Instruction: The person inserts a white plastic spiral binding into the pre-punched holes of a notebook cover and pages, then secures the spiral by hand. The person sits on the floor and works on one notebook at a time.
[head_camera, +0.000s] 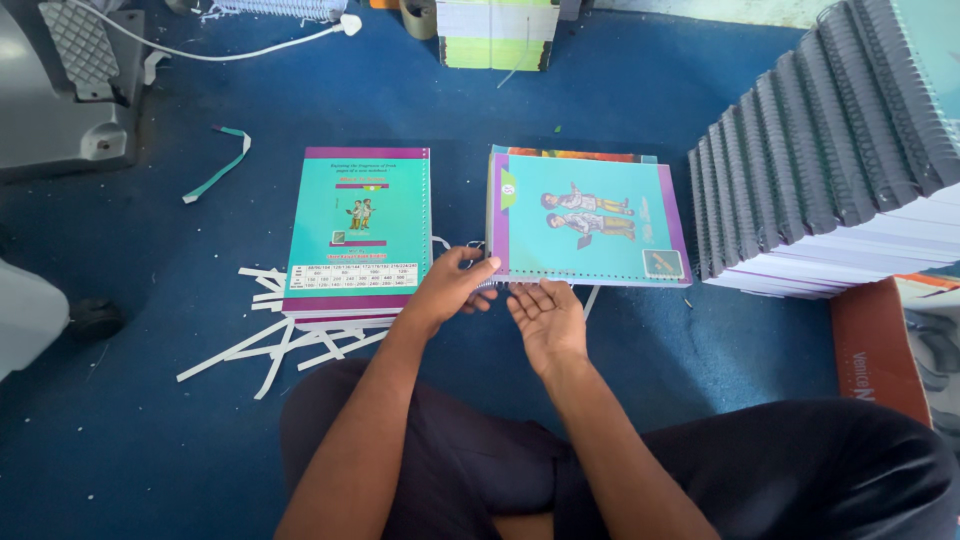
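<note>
Fingertips of the left hand (452, 285) pinch the punched near-left corner of the teal notebook (588, 220), whose perforated long edge runs rightward past the right hand (548, 318), fingers loosely apart just under it.

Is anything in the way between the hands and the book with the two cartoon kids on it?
Nothing visible. The left hand already touches the near edge of the teal book, and the right hand lies open, palm up, just below that edge.
</note>
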